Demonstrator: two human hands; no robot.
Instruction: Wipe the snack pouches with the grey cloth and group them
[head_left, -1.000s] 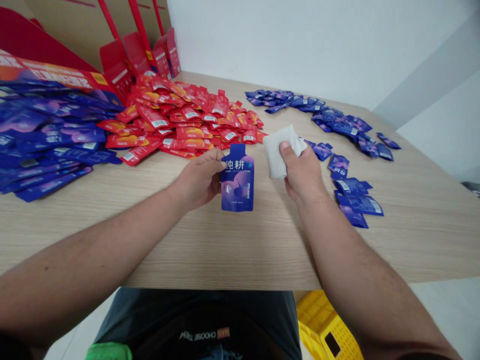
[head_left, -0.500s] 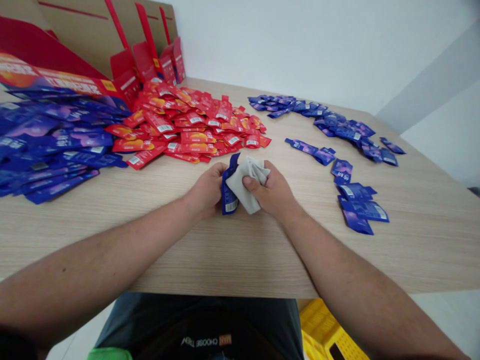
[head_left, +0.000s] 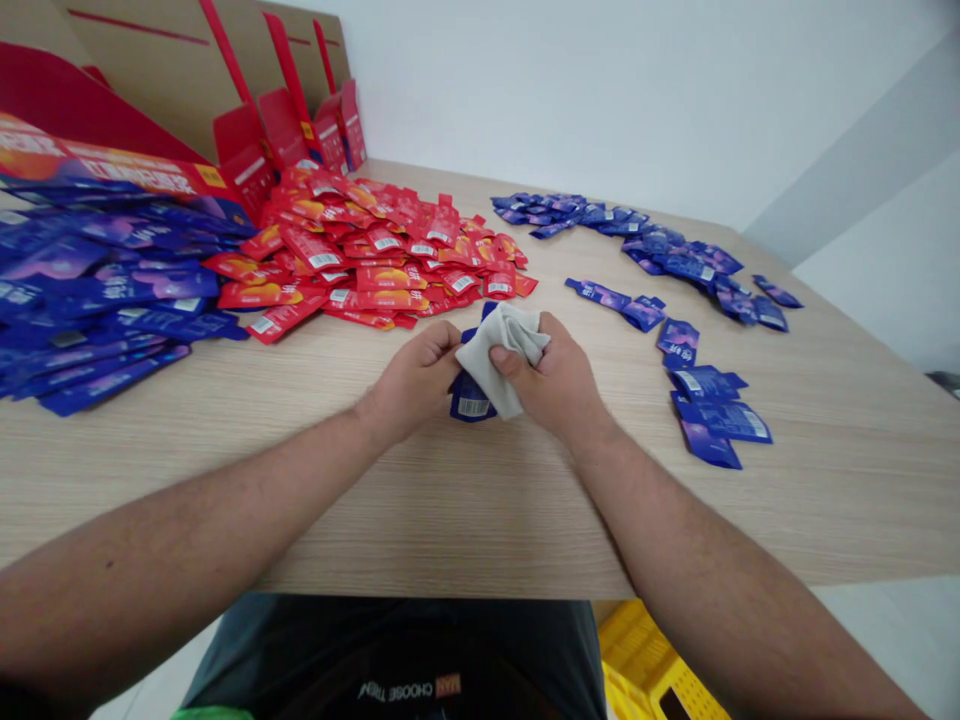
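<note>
Above the table, my left hand (head_left: pixel 425 375) pinches a blue sachet (head_left: pixel 472 398) by its left edge. A white barcode label shows near the sachet's lower end. My right hand (head_left: pixel 553 378) grips a folded whitish cloth (head_left: pixel 496 352), thumb on top. The cloth lies against the sachet and covers its middle and right side. Beyond my hands spreads a heap of red sachets (head_left: pixel 390 270). A larger heap of blue sachets (head_left: pixel 112 290) lies to the left.
Loose blue sachets (head_left: pixel 712 420) lie to the right on the wooden table (head_left: pixel 450 520), with a row of more blue sachets (head_left: pixel 667 250) farther back. Red cardboard boxes (head_left: pixel 247 160) stand at the back left. Below the table's edge is a yellow crate (head_left: pixel 652 665).
The blue sachet has turned so its barcode face shows more broadly. The cloth has shifted slightly up and right over it, along with my right hand.
</note>
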